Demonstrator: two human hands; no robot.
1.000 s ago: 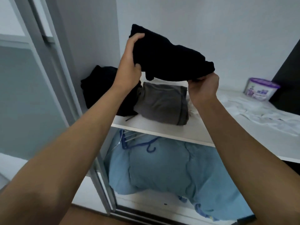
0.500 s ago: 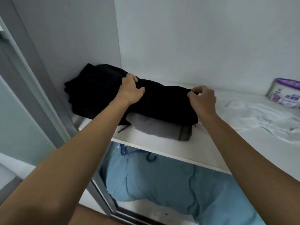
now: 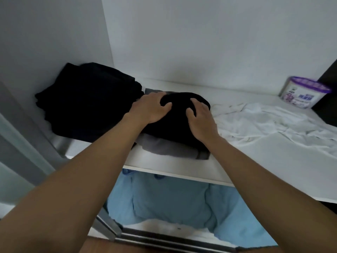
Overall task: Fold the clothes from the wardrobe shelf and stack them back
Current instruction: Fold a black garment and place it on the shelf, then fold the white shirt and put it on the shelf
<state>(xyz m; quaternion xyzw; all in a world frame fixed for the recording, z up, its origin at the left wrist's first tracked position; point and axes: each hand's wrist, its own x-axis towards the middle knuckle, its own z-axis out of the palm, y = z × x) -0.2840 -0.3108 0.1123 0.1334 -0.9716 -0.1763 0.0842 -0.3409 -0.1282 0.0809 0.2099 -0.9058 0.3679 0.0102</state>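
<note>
A folded black garment [image 3: 176, 123] lies on top of a folded grey garment [image 3: 169, 149] on the white wardrobe shelf [image 3: 182, 168]. My left hand [image 3: 151, 108] rests on the black garment's left side, fingers spread and bent over the cloth. My right hand [image 3: 199, 118] presses on its right side, fingers spread. A pile of black clothes [image 3: 89, 99] sits to the left, against the wardrobe's side wall. A crumpled white garment [image 3: 273, 123] lies unfolded on the shelf to the right.
A white tub with a purple lid [image 3: 304, 94] stands at the shelf's back right, beside a dark panel [image 3: 328, 99]. Below the shelf lies light blue bedding [image 3: 173, 203]. The sliding door frame [image 3: 23, 136] runs down the left.
The black garment came down from the air onto the grey garment. Both hands moved from its outer ends toward its middle and now rest on top of it.
</note>
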